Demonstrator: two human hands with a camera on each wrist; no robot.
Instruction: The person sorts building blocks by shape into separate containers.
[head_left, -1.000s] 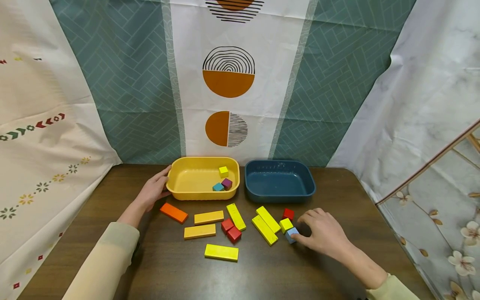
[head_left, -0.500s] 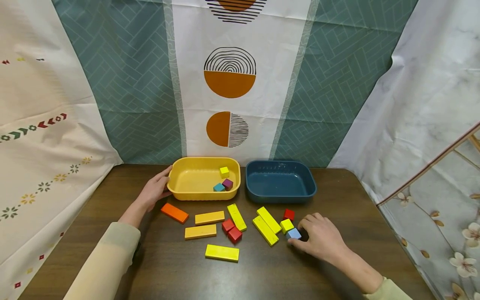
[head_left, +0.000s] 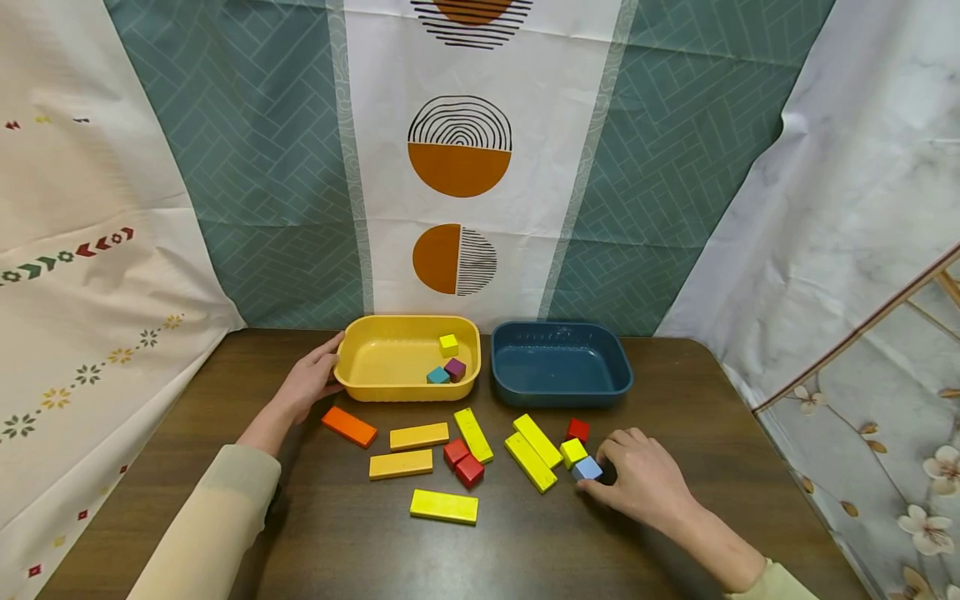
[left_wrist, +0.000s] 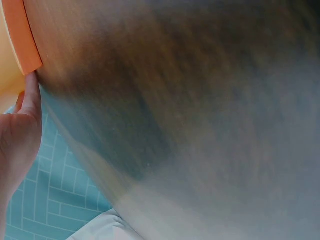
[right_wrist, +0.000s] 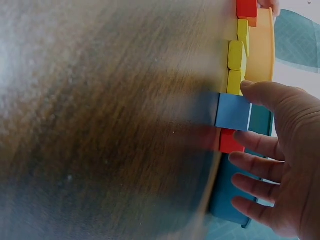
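Observation:
My left hand (head_left: 309, 379) rests against the left end of a yellow tray (head_left: 408, 393), fingers straight along its outer wall. In the left wrist view an orange plank block (left_wrist: 22, 37) overlaps the fingertips. My right hand (head_left: 643, 473) is at a light blue cube (head_left: 587, 468), pinching it between thumb and index finger on opposite sides. The other fingers spread out beside it in the right wrist view. A yellow cube (head_left: 573, 452) sits right behind the blue one, and a red cube (head_left: 578, 429) lies farther back.
A dark blue tray (head_left: 562, 398) stands right of the yellow tray, which contains a yellow, a purple and a teal cube (head_left: 438, 375). Several yellow and light orange plank blocks (head_left: 444, 506) and two red cubes (head_left: 469, 469) lie across the table (head_left: 510, 558). Curtains hang behind.
The right hand has moved slightly toward the near side around the blue cube, which has turned a little on the table. The left hand has stayed at the yellow tray.

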